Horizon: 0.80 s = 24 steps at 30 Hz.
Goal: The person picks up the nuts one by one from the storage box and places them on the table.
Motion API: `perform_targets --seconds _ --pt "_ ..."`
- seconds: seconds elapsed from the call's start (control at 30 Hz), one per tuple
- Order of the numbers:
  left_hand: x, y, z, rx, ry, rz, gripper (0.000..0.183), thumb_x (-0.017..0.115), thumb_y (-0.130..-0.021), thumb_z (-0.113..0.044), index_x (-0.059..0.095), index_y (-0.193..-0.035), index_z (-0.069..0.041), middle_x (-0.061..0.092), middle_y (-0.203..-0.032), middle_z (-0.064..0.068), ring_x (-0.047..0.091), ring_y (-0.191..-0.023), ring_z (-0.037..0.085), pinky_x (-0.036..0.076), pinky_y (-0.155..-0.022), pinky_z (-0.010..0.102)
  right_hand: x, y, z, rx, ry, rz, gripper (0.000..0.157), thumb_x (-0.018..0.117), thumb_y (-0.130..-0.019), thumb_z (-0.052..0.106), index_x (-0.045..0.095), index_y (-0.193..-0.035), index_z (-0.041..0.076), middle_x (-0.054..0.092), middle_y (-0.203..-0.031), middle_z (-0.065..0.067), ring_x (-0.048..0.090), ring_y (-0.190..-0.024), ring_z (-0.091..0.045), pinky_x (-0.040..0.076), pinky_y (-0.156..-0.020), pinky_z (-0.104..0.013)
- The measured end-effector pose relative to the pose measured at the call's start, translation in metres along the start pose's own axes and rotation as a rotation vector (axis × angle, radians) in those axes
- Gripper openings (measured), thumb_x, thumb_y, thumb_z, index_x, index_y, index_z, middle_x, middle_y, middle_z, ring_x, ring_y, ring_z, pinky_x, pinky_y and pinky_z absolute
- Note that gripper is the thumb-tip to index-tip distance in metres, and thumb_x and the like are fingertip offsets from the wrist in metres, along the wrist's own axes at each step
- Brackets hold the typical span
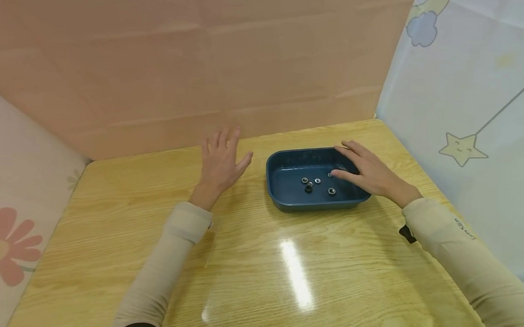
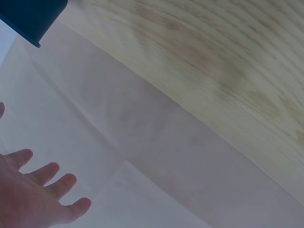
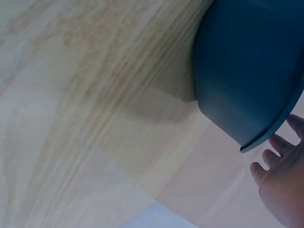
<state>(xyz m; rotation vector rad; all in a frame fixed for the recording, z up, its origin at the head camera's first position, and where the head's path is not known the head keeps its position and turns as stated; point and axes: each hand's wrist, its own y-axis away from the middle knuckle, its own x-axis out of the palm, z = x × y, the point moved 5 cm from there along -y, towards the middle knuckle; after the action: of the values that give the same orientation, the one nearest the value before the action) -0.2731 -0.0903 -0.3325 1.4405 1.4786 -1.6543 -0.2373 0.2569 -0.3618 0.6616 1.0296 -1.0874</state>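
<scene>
A dark blue rectangular tray (image 1: 320, 207) rests on the wooden table, and several small metal nuts (image 1: 317, 181) lie on its floor. Among them is a darker, blackish one (image 1: 308, 189). My right hand (image 1: 370, 173) hovers over the tray's right end, thumb over the inside and fingers loosely extended along the far rim; nothing shows in its grasp. In the right wrist view its fingertips (image 3: 257, 170) are right by the tray's rim. Left of the tray, my left hand (image 1: 218, 162) is raised over the table with fingers spread and nothing held.
The wooden table (image 1: 231, 280) has a bright glare patch in front of the tray. A plain peach-coloured sheet (image 1: 189, 74) hangs behind the table's far edge. Patterned sheets hang at the left (image 1: 16, 191) and right (image 1: 480, 93) sides.
</scene>
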Motion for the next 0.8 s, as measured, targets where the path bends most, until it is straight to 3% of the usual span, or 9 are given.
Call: perform_targets --seconds 0.5,0.8 --pt "0.004 0.0 -0.016 0.02 0.013 0.048 0.063 0.05 -0.098 -0.05 0.036 -0.149 -0.016 0.043 -0.151 0.015 0.036 -0.141 0.036 0.027 -0.113 0.061 0.008 0.005 -0.002 0.046 -0.073 0.033 0.076 0.057 -0.097 0.051 0.028 -0.157 0.015 0.014 -0.166 -0.016 0.003 -0.155 -0.039 0.012 -0.116 -0.069" --pt "0.011 -0.001 -0.025 0.06 0.027 0.039 0.06 0.053 -0.098 -0.047 0.042 -0.146 -0.014 0.047 -0.147 0.014 0.042 -0.136 0.035 0.035 -0.11 0.057 0.018 0.005 -0.006 0.053 -0.082 0.032 0.076 0.058 -0.096 0.05 0.03 -0.157 0.014 0.016 -0.165 -0.019 0.004 -0.154 -0.042 0.011 -0.116 -0.071"
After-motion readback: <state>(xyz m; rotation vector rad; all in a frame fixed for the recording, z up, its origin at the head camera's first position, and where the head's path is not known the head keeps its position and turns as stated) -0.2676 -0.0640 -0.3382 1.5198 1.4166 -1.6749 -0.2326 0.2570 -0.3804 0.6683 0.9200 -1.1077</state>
